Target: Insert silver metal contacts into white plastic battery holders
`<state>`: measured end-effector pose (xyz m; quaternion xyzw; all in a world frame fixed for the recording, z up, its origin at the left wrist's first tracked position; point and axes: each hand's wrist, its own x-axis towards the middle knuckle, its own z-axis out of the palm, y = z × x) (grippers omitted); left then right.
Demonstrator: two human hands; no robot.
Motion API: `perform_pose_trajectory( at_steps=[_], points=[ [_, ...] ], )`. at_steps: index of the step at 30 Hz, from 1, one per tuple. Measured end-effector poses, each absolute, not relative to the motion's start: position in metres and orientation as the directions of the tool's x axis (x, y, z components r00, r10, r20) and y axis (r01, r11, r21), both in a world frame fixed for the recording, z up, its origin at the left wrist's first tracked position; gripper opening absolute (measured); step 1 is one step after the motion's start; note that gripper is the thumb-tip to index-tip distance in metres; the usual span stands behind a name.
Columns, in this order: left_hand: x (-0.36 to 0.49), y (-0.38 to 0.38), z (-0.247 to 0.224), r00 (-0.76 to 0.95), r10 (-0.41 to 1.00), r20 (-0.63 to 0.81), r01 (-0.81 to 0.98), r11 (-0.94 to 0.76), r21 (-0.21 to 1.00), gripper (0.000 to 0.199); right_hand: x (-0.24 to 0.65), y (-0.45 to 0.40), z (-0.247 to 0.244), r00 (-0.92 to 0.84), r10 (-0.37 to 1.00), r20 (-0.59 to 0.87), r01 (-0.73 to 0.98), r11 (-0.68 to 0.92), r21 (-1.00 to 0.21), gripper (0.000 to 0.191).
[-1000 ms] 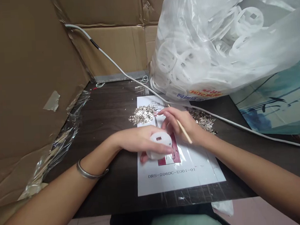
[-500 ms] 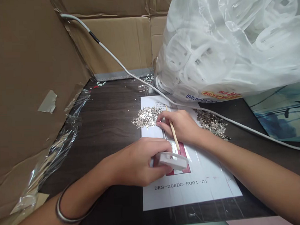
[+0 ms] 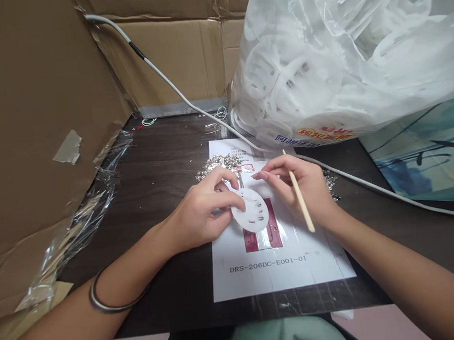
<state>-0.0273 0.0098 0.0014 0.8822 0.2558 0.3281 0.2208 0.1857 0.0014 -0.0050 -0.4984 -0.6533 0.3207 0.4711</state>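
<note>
My left hand (image 3: 209, 208) grips the edge of a white round plastic disc (image 3: 254, 216), its flat face with several small slots turned up. To the right, my right hand (image 3: 301, 187) has thumb and index finger pinched together, with a wooden stick (image 3: 300, 199) held slanting across the palm. Whether a small piece sits between those fingertips is too small to tell. Beneath both hands lies a white printed sheet (image 3: 235, 285) with a dark red picture. Just behind my left hand is a pile of small silvery metal parts (image 3: 219, 164).
A big clear bag (image 3: 302, 86) of white round parts stands at the back right. A white cable (image 3: 178, 94) runs diagonally across. More metal parts (image 3: 331, 183) lie beyond my right wrist. Cardboard (image 3: 169, 57) borders the left and back.
My right hand has moved right, away from the left metal pile. My left hand has tilted the disc from edge-on to face-up and raised its fingers slightly. The view has shifted a little.
</note>
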Motion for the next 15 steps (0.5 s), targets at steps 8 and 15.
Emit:
perform_pose_trajectory(
  at_steps=[8, 15],
  points=[
    [-0.0217, 0.0116, -0.0026, 0.481, 0.702, 0.525, 0.429, -0.711, 0.557, 0.025, 0.1836, 0.0012, -0.0103, -0.064, 0.941, 0.332, 0.243, 0.338, -0.910, 0.005],
    [-0.0227, 0.0074, 0.0002, 0.493, 0.771, 0.403, 0.443, -0.621, 0.646, 0.022, 0.1806, 0.0006, -0.0114, -0.005, 0.904, 0.427, 0.278, 0.411, -0.868, 0.012]
  ],
)
